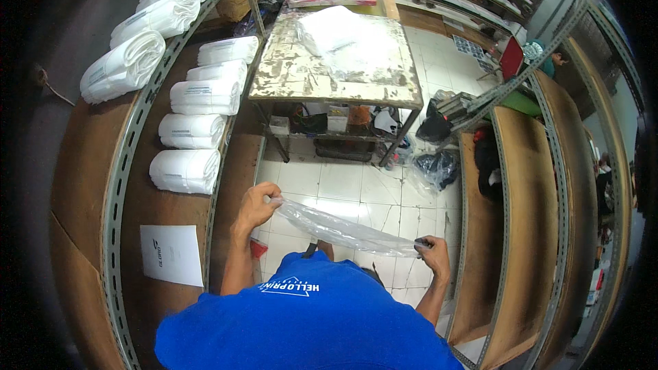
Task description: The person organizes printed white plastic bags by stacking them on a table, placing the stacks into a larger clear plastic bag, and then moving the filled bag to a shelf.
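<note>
A clear plastic bag (343, 227) is stretched between my two hands in front of my body, sloping down to the right. My left hand (258, 207) pinches its left end, fingers closed on the plastic. At the other end my right hand (434, 257) grips the bag between thumb and fingers. Past the bag stands a paint-stained work table (281, 72), with a heap of white and clear plastic (336, 38) on top.
On the left shelves (161, 216) sit several rolled white bundles (185, 171) and a white paper sheet (171, 255). Wooden shelving (524, 233) stands at right. Bagged dark items (436, 168) lie on the tiled floor (343, 181). A person (548, 62) is at the far right.
</note>
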`<action>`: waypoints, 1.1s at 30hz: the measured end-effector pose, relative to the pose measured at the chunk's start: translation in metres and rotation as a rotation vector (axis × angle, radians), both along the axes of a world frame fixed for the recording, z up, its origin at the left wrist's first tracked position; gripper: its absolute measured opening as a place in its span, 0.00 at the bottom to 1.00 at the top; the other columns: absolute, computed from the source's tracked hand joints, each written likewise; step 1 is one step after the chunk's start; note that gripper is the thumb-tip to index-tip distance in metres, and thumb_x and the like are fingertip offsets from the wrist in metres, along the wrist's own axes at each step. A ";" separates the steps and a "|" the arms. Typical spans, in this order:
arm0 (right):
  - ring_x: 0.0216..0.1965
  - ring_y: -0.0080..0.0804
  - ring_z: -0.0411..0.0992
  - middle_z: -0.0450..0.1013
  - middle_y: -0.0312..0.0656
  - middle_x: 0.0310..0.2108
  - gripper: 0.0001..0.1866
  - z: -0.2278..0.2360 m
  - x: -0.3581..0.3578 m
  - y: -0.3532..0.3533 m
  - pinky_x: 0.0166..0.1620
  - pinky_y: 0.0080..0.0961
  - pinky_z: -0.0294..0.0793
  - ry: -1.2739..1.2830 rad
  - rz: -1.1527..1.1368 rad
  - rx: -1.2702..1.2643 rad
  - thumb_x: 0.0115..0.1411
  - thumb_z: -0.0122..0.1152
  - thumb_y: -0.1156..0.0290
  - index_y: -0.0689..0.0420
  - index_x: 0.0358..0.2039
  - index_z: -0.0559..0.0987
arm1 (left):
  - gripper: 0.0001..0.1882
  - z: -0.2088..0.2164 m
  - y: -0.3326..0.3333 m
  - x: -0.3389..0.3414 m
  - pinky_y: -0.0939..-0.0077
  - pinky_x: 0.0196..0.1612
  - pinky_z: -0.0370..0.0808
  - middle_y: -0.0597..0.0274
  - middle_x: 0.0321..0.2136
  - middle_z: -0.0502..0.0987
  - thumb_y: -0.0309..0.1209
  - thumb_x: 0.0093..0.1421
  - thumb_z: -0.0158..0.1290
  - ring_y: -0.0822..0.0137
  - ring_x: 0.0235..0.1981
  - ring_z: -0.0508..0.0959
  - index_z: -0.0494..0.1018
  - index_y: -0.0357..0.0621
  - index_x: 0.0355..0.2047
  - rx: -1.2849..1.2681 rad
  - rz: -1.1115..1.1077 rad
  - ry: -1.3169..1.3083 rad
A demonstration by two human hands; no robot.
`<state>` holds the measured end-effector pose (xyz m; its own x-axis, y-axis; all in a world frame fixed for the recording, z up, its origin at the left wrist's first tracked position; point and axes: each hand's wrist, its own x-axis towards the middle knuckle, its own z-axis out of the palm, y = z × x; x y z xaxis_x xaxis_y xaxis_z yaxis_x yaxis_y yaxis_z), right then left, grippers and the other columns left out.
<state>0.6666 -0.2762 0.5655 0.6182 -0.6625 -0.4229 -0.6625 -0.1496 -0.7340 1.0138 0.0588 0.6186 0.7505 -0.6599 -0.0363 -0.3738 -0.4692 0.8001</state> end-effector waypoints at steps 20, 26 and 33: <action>0.28 0.29 0.76 0.75 0.52 0.38 0.20 -0.090 0.552 -0.234 0.29 0.23 0.74 -0.435 0.186 0.109 0.58 0.51 0.77 0.66 0.52 0.72 | 0.05 0.034 -0.106 0.127 0.76 0.33 0.72 0.55 0.26 0.80 0.24 0.44 0.53 0.71 0.27 0.76 0.70 0.34 0.18 -0.105 0.500 0.160; 0.33 0.45 0.73 0.74 0.50 0.32 0.18 -0.080 0.636 -0.257 0.41 0.34 0.72 -0.705 0.095 -0.236 0.50 0.52 0.77 0.63 0.43 0.77 | 0.03 0.031 -0.143 0.153 0.80 0.31 0.71 0.61 0.22 0.77 0.23 0.44 0.52 0.74 0.25 0.75 0.71 0.37 0.21 -0.170 0.754 0.325; 0.36 0.46 0.71 0.73 0.48 0.33 0.10 0.016 0.671 -0.308 0.41 0.34 0.69 -0.884 0.018 -0.513 0.51 0.57 0.77 0.63 0.35 0.76 | 0.12 0.042 -0.219 0.169 0.85 0.23 0.61 0.74 0.15 0.65 0.23 0.42 0.49 0.80 0.17 0.64 0.74 0.35 0.30 -0.208 0.886 0.424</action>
